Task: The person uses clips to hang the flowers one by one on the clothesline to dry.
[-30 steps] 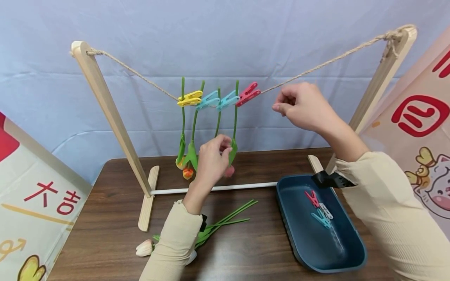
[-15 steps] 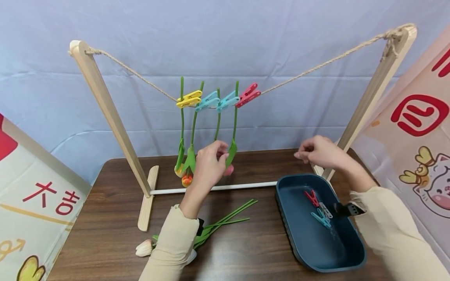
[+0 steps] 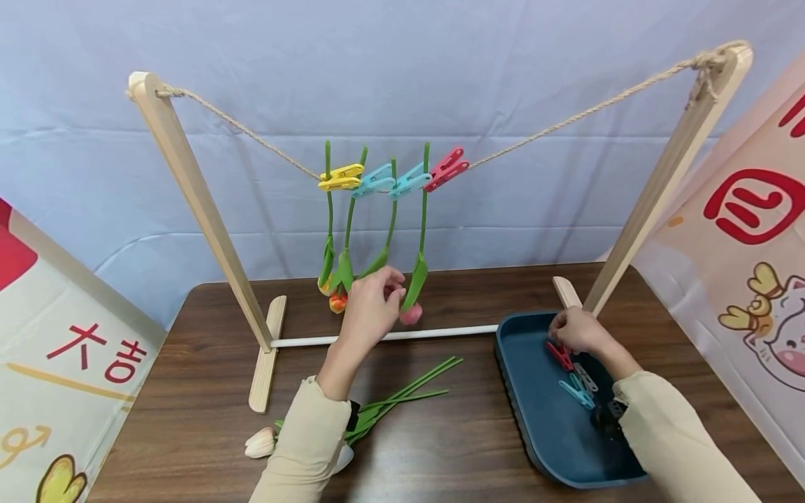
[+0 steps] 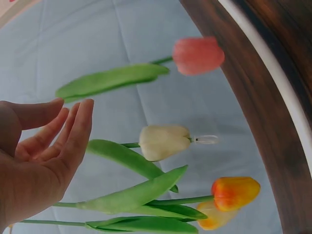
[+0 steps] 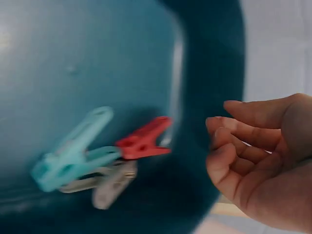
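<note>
My left hand (image 3: 371, 307) is among the hanging artificial tulips, fingers loosely bent with nothing between them. In the left wrist view its thumb tip is right by the leaf of the pink tulip (image 4: 197, 56); a white tulip (image 4: 163, 141) and an orange one (image 4: 234, 192) hang beside it. My right hand (image 3: 580, 330) reaches over the far end of the blue basin (image 3: 528, 433), its fingers loosely curled and holding nothing. Close to it in the basin lie a red clothespin (image 5: 144, 141), a light blue clothespin (image 5: 73, 151) and a grey-white clothespin (image 5: 114, 187).
A sagging rope (image 3: 566, 120) spans two wooden posts (image 3: 201, 202). On it, yellow (image 3: 341, 177), blue (image 3: 410, 181) and red clothespins (image 3: 447, 169) hold the tulip stems. A white rod (image 3: 440, 333) joins the post feet. More tulips (image 3: 402, 395) lie on the brown table (image 3: 453, 447).
My right hand has come down from beside the rope into the basin area, near the clothespins. My left hand has sunk slightly, away from the stems' upper part.
</note>
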`<state>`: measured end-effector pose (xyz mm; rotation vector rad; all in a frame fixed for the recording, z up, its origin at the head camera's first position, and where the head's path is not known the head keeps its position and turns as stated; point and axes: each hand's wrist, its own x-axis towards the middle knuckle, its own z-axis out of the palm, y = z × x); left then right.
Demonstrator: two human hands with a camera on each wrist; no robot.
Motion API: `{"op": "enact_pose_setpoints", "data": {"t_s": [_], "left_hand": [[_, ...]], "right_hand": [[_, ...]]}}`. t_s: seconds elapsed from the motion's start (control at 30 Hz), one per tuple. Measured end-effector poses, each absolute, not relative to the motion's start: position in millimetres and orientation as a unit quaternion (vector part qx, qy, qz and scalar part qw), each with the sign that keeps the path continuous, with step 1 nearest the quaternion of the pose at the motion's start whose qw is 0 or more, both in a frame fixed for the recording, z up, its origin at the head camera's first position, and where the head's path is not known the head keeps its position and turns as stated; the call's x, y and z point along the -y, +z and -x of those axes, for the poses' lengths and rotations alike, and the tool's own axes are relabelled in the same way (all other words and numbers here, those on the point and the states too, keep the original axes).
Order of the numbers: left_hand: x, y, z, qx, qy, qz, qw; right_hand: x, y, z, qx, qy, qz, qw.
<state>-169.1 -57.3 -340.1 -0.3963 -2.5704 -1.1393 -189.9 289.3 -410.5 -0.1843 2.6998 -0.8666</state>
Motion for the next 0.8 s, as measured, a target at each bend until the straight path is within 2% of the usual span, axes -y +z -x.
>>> {"op": "enact_pose_setpoints", "data": {"t_s": [0.13,0.33,0.6,0.8], "left_hand": [[59.4,-345.3,167.8,0.897,-0.395,0.135,0.144],[61.0,-351.5,165.4,0.9,-0.396,0.133,0.125],[63.2,-356.3,163.0,0.908,-0.386,0.127,0.107],[66.9,-358.6,160.9,0.908,-0.386,0.127,0.099]], "right_hand": [[-290.1,-425.6,189.4,-0.942,-0.298,0.058,0.141],[-290.7,-441.4,189.6,-0.961,-0.254,0.045,0.095],[-288.3,-450.8,187.1,-0.95,-0.281,-0.009,0.138],[-287.5,-451.6,183.7,-0.952,-0.282,0.01,0.121]]}}
